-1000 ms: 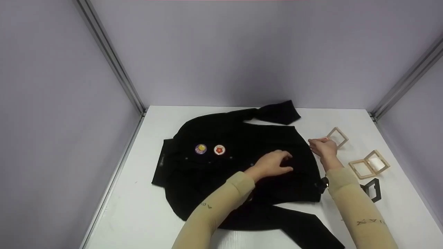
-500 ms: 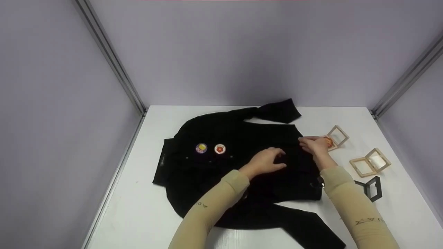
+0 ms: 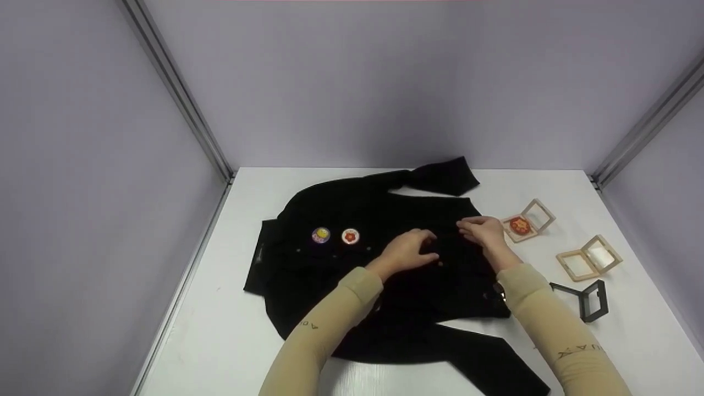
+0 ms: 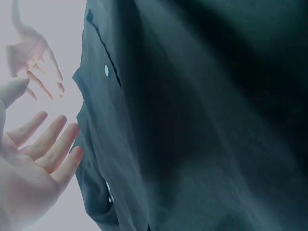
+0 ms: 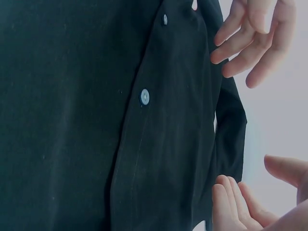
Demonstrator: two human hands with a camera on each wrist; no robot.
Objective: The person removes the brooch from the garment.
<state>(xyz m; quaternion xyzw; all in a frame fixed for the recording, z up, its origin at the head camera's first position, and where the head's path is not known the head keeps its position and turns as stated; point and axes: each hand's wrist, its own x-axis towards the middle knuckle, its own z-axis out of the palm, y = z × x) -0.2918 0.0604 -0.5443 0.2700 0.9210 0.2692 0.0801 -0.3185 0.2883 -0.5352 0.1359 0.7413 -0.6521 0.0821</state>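
A black button-up shirt lies spread on the white table, its collar to the left. Two round badges sit on it: a purple one with a yellow figure and a white one with a red flower. Over the shirt's middle hovers my left hand, fingers loosely bent, holding nothing. My right hand is above the shirt's hem end; in the right wrist view its thumb stands apart from the fingers with nothing visible between. Pale shirt buttons show along the placket.
Right of the shirt, an opened wooden case holds a red-orange round badge. Another opened wooden case and an opened black case stand nearer. Grey panels enclose the table.
My right hand has moved left from the wooden case to over the shirt, uncovering the red-orange badge. My left hand has shifted left and slightly toward the far side.
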